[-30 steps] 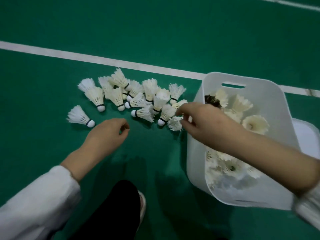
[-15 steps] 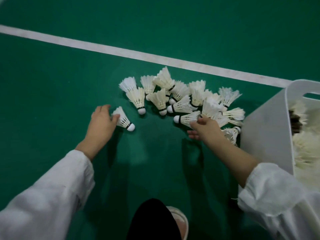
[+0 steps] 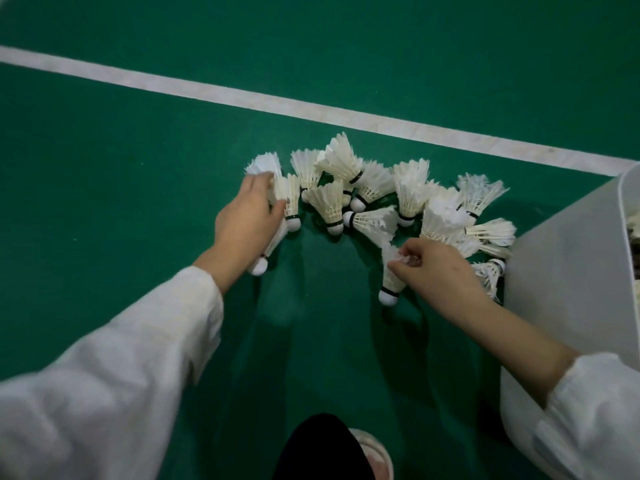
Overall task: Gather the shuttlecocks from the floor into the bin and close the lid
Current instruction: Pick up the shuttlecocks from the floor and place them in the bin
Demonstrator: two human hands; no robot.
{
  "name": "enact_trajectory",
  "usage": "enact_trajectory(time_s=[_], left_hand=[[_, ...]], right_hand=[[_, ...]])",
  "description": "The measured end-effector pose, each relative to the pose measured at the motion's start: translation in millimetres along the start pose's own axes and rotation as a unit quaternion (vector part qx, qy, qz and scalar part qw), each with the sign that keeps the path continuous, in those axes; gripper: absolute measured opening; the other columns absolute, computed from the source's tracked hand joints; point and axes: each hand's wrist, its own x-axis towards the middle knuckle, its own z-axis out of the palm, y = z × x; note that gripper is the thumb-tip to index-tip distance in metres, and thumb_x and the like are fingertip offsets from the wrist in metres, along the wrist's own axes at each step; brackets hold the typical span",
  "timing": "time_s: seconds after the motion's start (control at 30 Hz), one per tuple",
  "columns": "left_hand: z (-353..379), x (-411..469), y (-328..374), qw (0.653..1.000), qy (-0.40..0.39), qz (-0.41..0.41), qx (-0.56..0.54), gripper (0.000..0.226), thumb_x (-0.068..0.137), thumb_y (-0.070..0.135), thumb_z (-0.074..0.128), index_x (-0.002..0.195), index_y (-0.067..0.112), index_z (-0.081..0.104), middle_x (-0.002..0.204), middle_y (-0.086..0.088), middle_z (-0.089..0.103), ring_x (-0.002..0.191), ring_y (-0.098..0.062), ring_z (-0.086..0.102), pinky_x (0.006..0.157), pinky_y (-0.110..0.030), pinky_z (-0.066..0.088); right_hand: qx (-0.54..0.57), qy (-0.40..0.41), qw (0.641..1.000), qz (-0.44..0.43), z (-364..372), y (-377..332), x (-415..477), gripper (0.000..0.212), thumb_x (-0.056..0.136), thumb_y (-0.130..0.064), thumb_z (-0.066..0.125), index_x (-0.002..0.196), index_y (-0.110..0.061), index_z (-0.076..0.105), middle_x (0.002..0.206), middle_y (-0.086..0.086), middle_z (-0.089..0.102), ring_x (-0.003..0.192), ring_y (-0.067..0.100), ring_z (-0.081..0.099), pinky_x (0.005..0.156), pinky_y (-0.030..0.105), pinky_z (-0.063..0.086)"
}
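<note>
Head view, near to far. A black-clad knee [image 3: 318, 445] and a pale shoe [image 3: 372, 452] sit lowest, between the white sleeves.

The left hand [image 3: 247, 223] has closed round the stray white feathered shuttlecock [image 3: 265, 258] that it was only touching half a second ago. Its round cork tip shows below the palm. The fingers have moved on to the near end of the heap and touch a second one.

The right hand [image 3: 436, 268], over the bin a second ago, now pinches the feather skirt of another white shuttlecock [image 3: 390, 282], cork downward. Whether it is off the floor cannot be told.

The heap of loose white shuttlecocks [image 3: 374, 195] lies just beyond and between both hands. The pale grey plastic bin [image 3: 571, 258] stands just right of the right hand. A white court line [image 3: 311, 112] crosses the green floor [image 3: 104, 202] farther off. No lid is in view.

Judgement: both hands are loaded for the next drop, and most of the heap is still to be gathered.
</note>
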Motion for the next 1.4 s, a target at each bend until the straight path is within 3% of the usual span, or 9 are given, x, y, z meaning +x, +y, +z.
enact_trajectory(time_s=[0.23,0.43,0.57,0.73,0.83,0.93,1.17,1.3,1.4], left_hand=[[-0.7,27.6,4.4,0.998,-0.046,-0.032,0.039,0.05,0.089,0.033,0.055,0.129,0.012,0.035,0.128,-0.013,0.035,0.079,-0.029,0.051,0.063,-0.035,0.037],[-0.6,14.3,-5.1,0.998,-0.044,-0.022,0.035,0.038,0.083,0.04,0.063,0.106,0.016,0.044,0.119,-0.005,0.039,0.08,-0.027,0.055,0.061,-0.033,0.038],[-6.3,0.8,-3.1,0.996,-0.087,-0.032,-0.013,0.031,0.089,0.035,0.056,0.112,0.014,0.053,0.1,-0.004,0.059,0.08,-0.023,0.055,0.063,-0.031,0.039],[-36.7,-33.6,25.7,0.988,-0.07,-0.033,-0.135,0.025,0.093,0.033,0.051,0.083,0.011,0.059,0.066,-0.004,0.054,0.058,-0.016,0.046,0.051,-0.025,0.033],[-55.5,-55.9,61.2,0.983,-0.075,0.027,-0.162,0.02,0.092,0.033,0.052,0.078,0.021,0.061,0.069,0.007,0.058,0.056,-0.003,0.046,0.048,-0.013,0.03],[-67.6,-77.1,101.9,0.971,-0.082,0.104,-0.199,0.012,0.089,0.033,0.057,0.082,0.028,0.066,0.081,0.019,0.061,0.062,0.015,0.048,0.058,-0.004,0.032],[-58.6,-119.1,168.9,0.96,-0.094,0.216,-0.153,0.014,0.088,0.036,0.058,0.086,0.024,0.066,0.073,0.018,0.058,0.058,0.014,0.045,0.051,-0.011,0.028],[-50.2,-138.3,193.7,0.95,-0.103,0.264,-0.134,0.012,0.088,0.031,0.059,0.087,0.021,0.066,0.071,0.019,0.056,0.06,0.017,0.045,0.053,-0.01,0.03],[-44.7,-147.8,201.7,0.946,-0.109,0.283,-0.114,0.014,0.088,0.032,0.056,0.091,0.022,0.066,0.079,0.016,0.058,0.065,0.016,0.046,0.054,-0.01,0.029]], right_hand=[[-0.037,-0.025,0.999,0.013,7.7,-2.3,-5.6,0.023,0.086,-0.029,0.053,0.105,-0.018,0.061,0.098,0.007,0.064,0.093,0.027,0.059,0.07,0.029,0.04],[-0.033,-0.031,0.999,0.014,4.4,-5.4,-4.4,0.025,0.085,-0.029,0.054,0.106,-0.017,0.06,0.099,0.009,0.065,0.093,0.027,0.058,0.074,0.031,0.043],[-0.012,-0.028,1.0,0.0,-3.2,-6.6,-6.8,0.022,0.086,-0.029,0.056,0.1,-0.014,0.061,0.086,0.007,0.061,0.083,0.026,0.058,0.066,0.028,0.04],[0.138,-0.077,0.987,-0.013,-33.2,-11.3,-18.3,0.02,0.085,-0.027,0.063,0.073,-0.012,0.06,0.068,0.005,0.061,0.062,0.02,0.064,0.062,0.034,0.054],[0.18,-0.066,0.981,-0.022,-63.4,-9.6,-34.7,0.016,0.082,-0.025,0.067,0.071,-0.015,0.063,0.061,0.0,0.062,0.048,0.006,0.06,0.05,0.022,0.051],[0.221,-0.025,0.975,-0.031,-104.2,0.0,-62.6,0.012,0.078,-0.023,0.071,0.069,-0.016,0.067,0.055,-0.003,0.066,0.048,0.009,0.063,0.051,0.026,0.053],[0.265,0.108,0.958,-0.026,-174.3,53.1,-147.9,0.009,0.073,-0.018,0.071,0.071,-0.01,0.067,0.073,0.014,0.068,0.058,0.011,0.063,0.052,0.019,0.051],[0.267,0.14,0.953,0.034,-179.4,94.6,-190.1,0.015,0.062,-0.033,0.072,0.073,-0.026,0.066,0.069,0.009,0.068,0.053,0.009,0.059,0.061,0.023,0.051],[0.292,0.126,0.947,0.042,-170.6,120.3,-207.7,0.01,0.069,-0.02,0.073,0.072,-0.024,0.064,0.068,0.001,0.066,0.062,0.017,0.063,0.064,0.023,0.052]])
